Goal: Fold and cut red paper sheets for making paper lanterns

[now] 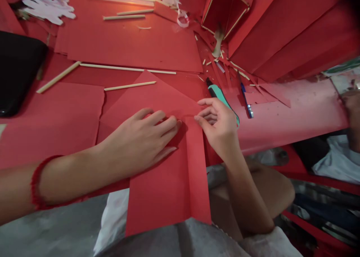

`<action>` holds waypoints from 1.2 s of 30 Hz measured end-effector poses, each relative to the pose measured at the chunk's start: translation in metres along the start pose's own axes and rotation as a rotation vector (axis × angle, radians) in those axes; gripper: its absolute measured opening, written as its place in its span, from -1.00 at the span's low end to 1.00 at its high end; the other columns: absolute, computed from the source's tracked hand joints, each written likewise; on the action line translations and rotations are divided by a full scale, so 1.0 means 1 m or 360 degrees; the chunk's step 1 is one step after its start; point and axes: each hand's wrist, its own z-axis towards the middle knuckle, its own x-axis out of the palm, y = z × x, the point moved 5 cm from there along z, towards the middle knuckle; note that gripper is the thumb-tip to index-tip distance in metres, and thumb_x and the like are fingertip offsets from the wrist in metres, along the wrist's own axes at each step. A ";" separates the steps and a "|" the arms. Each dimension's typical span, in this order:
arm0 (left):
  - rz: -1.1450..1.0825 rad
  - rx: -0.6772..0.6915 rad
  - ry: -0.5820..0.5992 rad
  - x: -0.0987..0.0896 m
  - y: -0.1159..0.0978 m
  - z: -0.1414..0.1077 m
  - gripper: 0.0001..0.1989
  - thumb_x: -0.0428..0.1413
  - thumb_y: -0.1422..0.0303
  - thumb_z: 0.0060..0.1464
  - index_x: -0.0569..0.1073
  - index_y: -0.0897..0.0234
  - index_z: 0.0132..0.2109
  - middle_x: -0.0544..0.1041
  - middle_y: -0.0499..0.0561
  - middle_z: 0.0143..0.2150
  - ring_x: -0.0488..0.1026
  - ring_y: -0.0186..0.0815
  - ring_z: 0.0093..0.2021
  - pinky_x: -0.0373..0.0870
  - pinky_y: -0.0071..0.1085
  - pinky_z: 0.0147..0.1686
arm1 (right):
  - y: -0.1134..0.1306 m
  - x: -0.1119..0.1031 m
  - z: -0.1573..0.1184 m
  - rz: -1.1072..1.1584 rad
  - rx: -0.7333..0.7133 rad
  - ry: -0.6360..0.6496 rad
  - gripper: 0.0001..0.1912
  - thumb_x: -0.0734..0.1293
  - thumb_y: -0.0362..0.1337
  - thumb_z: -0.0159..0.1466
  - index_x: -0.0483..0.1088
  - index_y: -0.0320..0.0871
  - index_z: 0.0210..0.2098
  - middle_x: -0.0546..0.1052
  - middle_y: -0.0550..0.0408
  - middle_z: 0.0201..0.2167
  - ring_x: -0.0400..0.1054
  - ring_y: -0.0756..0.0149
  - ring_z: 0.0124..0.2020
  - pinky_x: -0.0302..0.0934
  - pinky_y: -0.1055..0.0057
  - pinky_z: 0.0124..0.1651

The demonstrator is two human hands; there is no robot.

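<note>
A sheet of red paper (160,197) lies at the table's front edge, its lower part reaching over my lap. A narrow strip along its right side is folded up on a crease. My left hand (146,133) rests on the sheet, fingers bent and spread, tips beside the crease. Just right of the folded strip is my right hand (218,122), its fingers loosely curved and apart, with nothing visible between them. Beneath the upper part lies another red sheet (146,86), set at an angle. A teal and black utility knife (221,96) lies behind my right hand.
Thin wooden sticks (128,68) and a stack of red sheets (132,43) are farther back. A stick-framed red box (225,9), a brush (218,43), paper scraps and a blue pen (246,99) lie right. A black object (19,73) sits left; another person's arm (353,111) is far right.
</note>
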 end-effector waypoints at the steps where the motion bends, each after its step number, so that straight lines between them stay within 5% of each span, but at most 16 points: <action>1: 0.0012 -0.0005 0.0005 0.001 0.000 0.001 -0.61 0.04 0.17 0.30 0.49 0.27 0.15 0.55 0.19 -0.01 0.42 -0.02 -0.12 0.39 -0.06 -0.14 | 0.000 0.001 0.001 -0.0026 -0.0006 -0.0009 -0.75 0.32 -0.40 0.24 0.34 -0.05 -0.09 0.48 0.24 -0.44 0.42 0.33 -0.41 0.30 0.34 -0.29; 8: -0.0064 -0.0066 -0.0103 0.007 0.005 0.004 -0.47 -0.01 -0.01 0.29 0.47 0.27 0.17 0.53 0.16 0.05 0.38 -0.05 -0.15 0.31 -0.08 -0.14 | -0.001 0.009 -0.004 -0.0168 -0.0061 -0.0077 -0.77 0.17 -0.43 0.31 0.22 -0.05 -0.07 0.36 0.20 -0.41 0.35 0.31 -0.36 0.21 0.35 -0.26; 17: -0.0074 -0.0096 0.0005 0.007 0.004 0.004 -0.52 -0.09 0.10 0.35 0.46 0.36 0.14 0.51 0.14 0.10 0.31 -0.01 -0.12 0.21 -0.05 -0.09 | 0.007 0.015 -0.009 -0.0531 -0.0201 0.0005 -0.72 0.11 -0.49 0.28 0.17 -0.05 -0.08 0.46 0.08 -0.31 0.41 0.20 -0.25 0.20 0.28 -0.20; 27: -0.0086 -0.0109 -0.0057 0.012 0.002 0.002 -0.46 -0.11 0.10 0.35 0.35 0.34 0.28 0.52 0.20 0.05 0.36 0.04 -0.12 0.25 0.00 -0.10 | 0.003 0.004 -0.020 -0.0120 0.0046 -0.0036 -0.76 0.21 -0.29 0.41 0.23 0.03 0.07 0.34 0.23 -0.43 0.33 0.30 -0.38 0.24 0.30 -0.23; 36: -0.0182 -0.0174 -0.0056 0.013 0.005 -0.001 -0.45 -0.02 0.07 0.30 0.33 0.18 0.32 0.52 0.17 0.03 0.41 0.01 -0.09 0.33 0.00 -0.06 | 0.004 0.005 -0.030 -0.0333 -0.0027 -0.0026 -0.75 0.15 -0.40 0.40 0.22 0.03 0.01 0.41 0.18 -0.37 0.38 0.26 -0.33 0.23 0.28 -0.22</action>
